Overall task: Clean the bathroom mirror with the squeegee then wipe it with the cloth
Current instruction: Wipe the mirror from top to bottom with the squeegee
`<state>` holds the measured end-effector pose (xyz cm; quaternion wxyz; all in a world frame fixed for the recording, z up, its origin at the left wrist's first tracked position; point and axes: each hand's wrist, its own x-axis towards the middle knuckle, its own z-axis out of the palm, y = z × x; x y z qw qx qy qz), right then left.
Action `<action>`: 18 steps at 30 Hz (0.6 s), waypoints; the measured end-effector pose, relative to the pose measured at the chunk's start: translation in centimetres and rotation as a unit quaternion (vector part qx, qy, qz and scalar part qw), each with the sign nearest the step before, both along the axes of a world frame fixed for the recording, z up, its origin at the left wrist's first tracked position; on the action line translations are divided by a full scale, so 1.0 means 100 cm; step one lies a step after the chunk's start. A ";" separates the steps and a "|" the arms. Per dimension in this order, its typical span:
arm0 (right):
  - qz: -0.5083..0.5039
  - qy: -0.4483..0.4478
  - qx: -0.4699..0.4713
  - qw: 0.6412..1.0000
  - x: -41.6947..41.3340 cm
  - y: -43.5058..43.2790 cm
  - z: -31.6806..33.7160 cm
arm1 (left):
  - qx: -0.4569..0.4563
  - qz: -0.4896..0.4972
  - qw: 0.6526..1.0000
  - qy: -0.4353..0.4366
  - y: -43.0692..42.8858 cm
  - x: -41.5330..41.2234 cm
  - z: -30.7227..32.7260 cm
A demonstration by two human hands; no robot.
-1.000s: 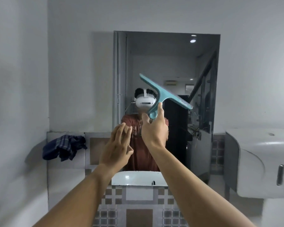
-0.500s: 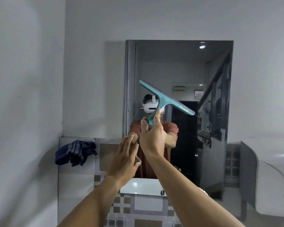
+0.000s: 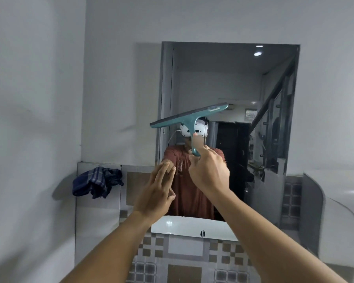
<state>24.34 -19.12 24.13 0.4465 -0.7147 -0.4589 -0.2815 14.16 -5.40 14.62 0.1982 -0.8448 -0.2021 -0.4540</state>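
A rectangular mirror [image 3: 223,82] hangs on the white wall ahead. My right hand [image 3: 208,170] grips the handle of a teal squeegee [image 3: 189,117], held up in front of the mirror's middle with its blade tilted, right end higher. My left hand [image 3: 156,193] is raised just left of it, fingers straight and together, holding nothing, over the mirror's lower left corner. A dark blue checked cloth [image 3: 97,181] lies bunched on the tiled ledge to the left of the mirror.
A white wall-mounted dispenser [image 3: 339,211] juts out at the right. Patterned tiles [image 3: 184,256] cover the wall below the mirror. A plain white wall [image 3: 33,119] closes in on the left. The mirror reflects a person in a headset.
The squeegee blade has rotated from right end low to right end high. The view has moved closer to the mirror and shifted, so the mirror appears larger.
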 end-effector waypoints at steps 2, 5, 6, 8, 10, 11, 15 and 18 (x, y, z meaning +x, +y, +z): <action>-0.011 -0.026 -0.018 0.999 0.008 -0.014 0.001 | 0.000 0.002 1.000 0.002 -0.003 0.000 0.000; -0.040 -0.075 -0.055 0.995 0.016 -0.028 0.003 | 0.003 0.000 1.000 -0.002 -0.005 -0.002 0.001; -0.051 -0.088 -0.061 0.993 0.017 -0.032 0.004 | 0.005 -0.001 1.000 -0.001 -0.005 -0.002 0.002; -0.076 -0.109 -0.062 0.989 0.022 -0.036 0.005 | 0.009 -0.002 1.000 0.000 -0.004 -0.003 0.002; -0.099 -0.131 -0.061 0.985 0.028 -0.042 0.007 | 0.011 -0.005 1.000 0.004 -0.004 -0.004 0.002; -0.107 -0.141 -0.061 0.982 0.032 -0.046 0.008 | 0.014 -0.006 1.000 0.004 -0.003 -0.003 0.002; -0.133 -0.176 -0.067 0.973 0.054 -0.061 0.012 | 0.026 -0.011 1.000 0.003 -0.001 -0.002 0.001; -0.146 -0.197 -0.077 0.967 0.064 -0.066 0.018 | 0.021 -0.016 1.000 0.004 -0.001 -0.003 0.001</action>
